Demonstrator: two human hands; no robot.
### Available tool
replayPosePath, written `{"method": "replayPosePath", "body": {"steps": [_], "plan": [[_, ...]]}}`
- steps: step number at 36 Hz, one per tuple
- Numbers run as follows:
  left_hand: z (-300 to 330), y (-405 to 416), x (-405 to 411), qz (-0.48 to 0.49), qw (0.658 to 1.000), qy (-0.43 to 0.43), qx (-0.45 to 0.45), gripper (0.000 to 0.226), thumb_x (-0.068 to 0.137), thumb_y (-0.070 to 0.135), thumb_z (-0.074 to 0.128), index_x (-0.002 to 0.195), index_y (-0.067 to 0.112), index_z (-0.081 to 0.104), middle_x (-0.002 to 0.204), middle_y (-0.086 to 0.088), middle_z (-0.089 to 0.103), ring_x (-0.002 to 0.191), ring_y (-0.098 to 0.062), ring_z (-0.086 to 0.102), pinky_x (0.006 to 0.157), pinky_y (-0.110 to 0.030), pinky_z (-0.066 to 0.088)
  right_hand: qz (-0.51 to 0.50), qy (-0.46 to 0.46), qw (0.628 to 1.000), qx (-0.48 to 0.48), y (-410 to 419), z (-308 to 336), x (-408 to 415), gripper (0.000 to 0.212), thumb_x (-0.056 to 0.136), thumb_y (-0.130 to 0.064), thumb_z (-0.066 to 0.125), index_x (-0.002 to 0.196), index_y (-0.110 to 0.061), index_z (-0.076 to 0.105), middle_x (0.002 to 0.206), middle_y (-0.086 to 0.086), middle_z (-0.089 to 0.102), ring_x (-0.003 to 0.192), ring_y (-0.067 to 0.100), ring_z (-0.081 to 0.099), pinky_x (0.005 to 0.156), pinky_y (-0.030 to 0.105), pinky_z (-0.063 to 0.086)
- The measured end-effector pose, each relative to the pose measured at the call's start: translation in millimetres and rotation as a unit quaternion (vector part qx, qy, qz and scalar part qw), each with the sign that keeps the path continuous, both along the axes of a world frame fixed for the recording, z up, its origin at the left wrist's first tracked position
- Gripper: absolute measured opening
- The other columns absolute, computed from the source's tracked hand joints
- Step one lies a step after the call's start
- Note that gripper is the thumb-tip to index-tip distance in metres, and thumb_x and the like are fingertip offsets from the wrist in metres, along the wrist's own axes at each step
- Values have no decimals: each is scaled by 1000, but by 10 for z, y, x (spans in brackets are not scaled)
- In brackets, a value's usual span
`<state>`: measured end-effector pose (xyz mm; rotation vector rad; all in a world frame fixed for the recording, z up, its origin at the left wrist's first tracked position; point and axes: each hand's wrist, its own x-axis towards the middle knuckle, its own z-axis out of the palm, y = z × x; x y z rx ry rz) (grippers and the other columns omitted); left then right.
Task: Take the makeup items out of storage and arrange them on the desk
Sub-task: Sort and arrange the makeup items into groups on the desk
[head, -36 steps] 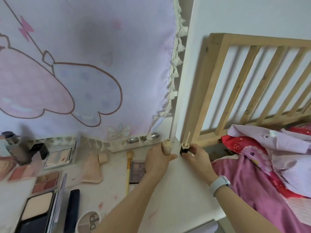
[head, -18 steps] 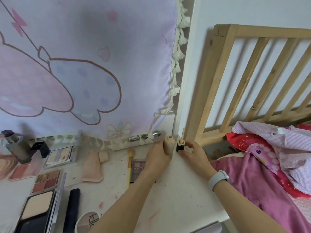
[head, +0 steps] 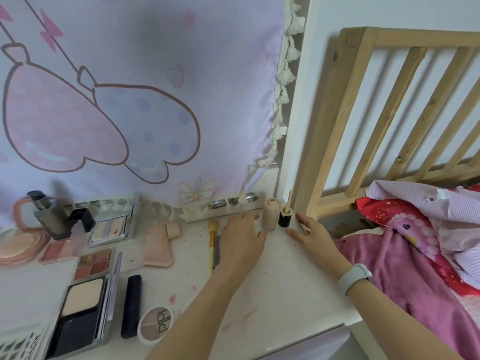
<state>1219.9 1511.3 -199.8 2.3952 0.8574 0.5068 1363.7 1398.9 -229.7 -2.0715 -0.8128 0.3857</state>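
A beige concealer tube (head: 270,214) stands upright and uncapped at the back right corner of the white desk (head: 285,294). Right beside it stands its black cap with the wand (head: 285,215) pointing up. My left hand (head: 241,240) lies just left of the tube, fingers relaxed, holding nothing. My right hand (head: 311,236) rests just right of the cap, fingers loose and apart from it. Laid out to the left are a makeup brush (head: 212,242), a beige pouch (head: 158,242), palettes (head: 92,261) and a powder compact (head: 80,315).
A dark tube (head: 132,310) and a round PIPL compact (head: 155,324) lie near the front. A foundation bottle (head: 48,216) stands at the back left. A hanging cloth (head: 130,100) backs the desk. A wooden bed rail (head: 363,126) and pink bedding (head: 415,268) lie right.
Both hands set the tube and the cap with its wand down at the desk's back right corner and let go, then drew back a little.
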Motion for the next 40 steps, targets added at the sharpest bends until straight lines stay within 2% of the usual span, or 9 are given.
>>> {"method": "replayPosePath", "body": {"steps": [3,7,13,19,23,28,31,35,40], "plan": [[39,-14,-207,28,999,-27,-7,36,92,30,55,127,23,53,128,7,54,122,-14,43,104,-32,33,-59,-39,997,-5,-91,-10,-92,48,91,-22,58,135,-10,46,133,7,53,123,22,49,95,22,31],[88,2,-466,52,998,-40,-19,33,92,30,54,124,22,56,126,5,56,121,-15,43,101,-37,35,-136,-172,973,74,-172,62,-373,20,88,-9,56,106,-10,65,100,5,66,92,19,61,80,23,38],[139,28,-750,84,993,-68,-55,32,93,26,51,123,18,57,125,1,58,116,-19,49,101,-40,38,185,-307,934,-5,14,210,-850,32,88,-23,60,120,-16,59,123,-1,57,113,15,52,94,29,40],[171,38,-984,87,989,-95,-75,29,93,30,51,120,22,58,120,6,59,111,-14,51,97,-35,41,266,-263,913,-165,411,184,-929,74,85,-47,57,146,-25,20,156,2,13,142,19,16,111,40,22],[185,47,-1126,76,983,-137,-99,21,93,29,54,113,24,59,106,15,56,102,-6,52,84,-19,38,239,-325,891,-207,470,172,-926,70,86,-52,51,144,-25,24,144,2,36,130,23,31,101,40,30],[191,43,-1209,63,951,-211,-219,14,93,21,54,107,24,59,100,17,59,89,8,55,77,-6,45,203,-227,951,-50,224,252,-1037,61,83,-43,63,136,-21,42,125,1,52,114,17,46,92,21,34],[206,-4,-1184,57,893,-231,-383,21,95,27,52,111,17,60,108,4,64,96,-12,63,85,-26,52,189,-119,973,56,38,404,-1179,51,82,-36,66,128,-30,45,116,-13,53,104,-6,48,86,6,36],[206,-121,-1136,-55,751,-249,-609,38,93,44,52,114,16,67,114,-9,68,103,-27,66,90,-39,53,180,-82,973,120,-107,509,-1353,40,83,-31,67,117,-37,47,120,-19,53,112,-9,46,93,4,34],[171,-217,-1100,-80,658,-307,-683,44,80,42,64,112,11,68,106,-16,68,101,-39,64,81,-44,55,178,-130,967,125,-192,562,-1483,43,83,-24,68,120,-34,49,128,-23,44,122,-8,38,100,4,26]]}}
